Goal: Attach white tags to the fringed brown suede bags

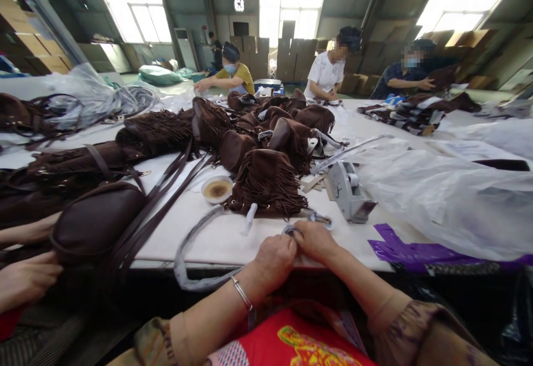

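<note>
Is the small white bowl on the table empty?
No, the white bowl, beside the fringed brown bag, holds a brownish substance.

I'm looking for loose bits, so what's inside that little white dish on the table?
The small white dish holds something brownish across its bottom, maybe a liquid or paste; what it is cannot be told. Nothing else shows in it. It sits beside the fringed brown bag, beyond both hands.

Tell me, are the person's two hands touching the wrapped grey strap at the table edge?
Touching. The head view shows the left hand and right hand closed side by side on the end of the wrapped strap, with no gap visible.
</note>
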{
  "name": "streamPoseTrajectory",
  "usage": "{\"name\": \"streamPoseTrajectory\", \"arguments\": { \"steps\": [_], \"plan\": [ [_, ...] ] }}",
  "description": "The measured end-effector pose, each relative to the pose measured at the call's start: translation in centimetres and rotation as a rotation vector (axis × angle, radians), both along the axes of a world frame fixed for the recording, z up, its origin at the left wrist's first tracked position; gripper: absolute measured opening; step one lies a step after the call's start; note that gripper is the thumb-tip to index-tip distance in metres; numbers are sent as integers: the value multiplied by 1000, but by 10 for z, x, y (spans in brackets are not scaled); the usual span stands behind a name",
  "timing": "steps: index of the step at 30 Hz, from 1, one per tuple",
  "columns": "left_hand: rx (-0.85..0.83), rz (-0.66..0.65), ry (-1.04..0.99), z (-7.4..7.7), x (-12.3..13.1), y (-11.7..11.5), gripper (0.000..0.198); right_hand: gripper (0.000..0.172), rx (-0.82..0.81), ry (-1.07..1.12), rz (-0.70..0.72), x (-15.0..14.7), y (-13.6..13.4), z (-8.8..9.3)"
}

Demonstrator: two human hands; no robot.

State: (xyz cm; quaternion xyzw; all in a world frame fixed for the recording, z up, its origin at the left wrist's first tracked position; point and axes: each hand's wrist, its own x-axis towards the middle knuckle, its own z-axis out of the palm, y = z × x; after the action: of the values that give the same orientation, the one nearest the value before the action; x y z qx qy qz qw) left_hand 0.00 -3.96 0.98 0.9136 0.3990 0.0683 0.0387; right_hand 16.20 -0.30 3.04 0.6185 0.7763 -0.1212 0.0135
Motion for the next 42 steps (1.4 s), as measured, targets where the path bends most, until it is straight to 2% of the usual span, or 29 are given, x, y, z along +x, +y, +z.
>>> {"name": "streamPoseTrajectory", "arguments": {
  "steps": [4, 6, 8, 12, 14, 18, 21, 24, 26, 30, 32, 36, 39, 42],
  "plan": [
    [-27, -37, 56, 14, -19, 2, 25, 19, -25, 3, 307, 9, 12, 10],
    [-32, -50, 95, 18, -27, 5, 19, 19, -15, 25, 419, 13, 16, 10],
    [-34, -70, 107, 17, -29, 8, 14, 21, 13, 59, 379, 13, 16, 5],
    [-13, -16, 47, 6, -14, 9, 16, 32, 40, 107, 25, 4, 6, -5],
    [-2, 16, 23, 1, -6, 7, 18, 30, 19, 53, -52, -1, 0, -5],
    [-50, -10, 33, 9, -8, 4, 17, 21, -36, -3, 39, -1, 1, 7],
    [-77, -43, 94, 20, -24, 7, 29, 18, -58, 23, 206, 7, 9, 16],
    [-70, -72, 128, 21, -34, 13, 14, 20, -53, 38, 385, 13, 16, 16],
    [-58, -84, 94, 16, -32, 15, 15, 23, -21, 66, 331, 13, 16, 11],
    [-26, 3, 13, 2, -13, 13, 20, 34, 16, 93, -3, 3, 7, -1],
    [-19, 28, -2, 0, -7, 11, 21, 30, -3, 36, -58, -1, 3, -2],
    [-75, -42, 22, 12, -15, 11, 18, 20, -35, 0, 43, 0, 6, 6],
    [-98, -88, 116, 23, -31, 17, 23, 17, -52, 18, 197, 7, 15, 13],
    [-75, -105, 156, 25, -37, 21, 19, 19, -50, 34, 318, 12, 19, 13]
  ]
}}
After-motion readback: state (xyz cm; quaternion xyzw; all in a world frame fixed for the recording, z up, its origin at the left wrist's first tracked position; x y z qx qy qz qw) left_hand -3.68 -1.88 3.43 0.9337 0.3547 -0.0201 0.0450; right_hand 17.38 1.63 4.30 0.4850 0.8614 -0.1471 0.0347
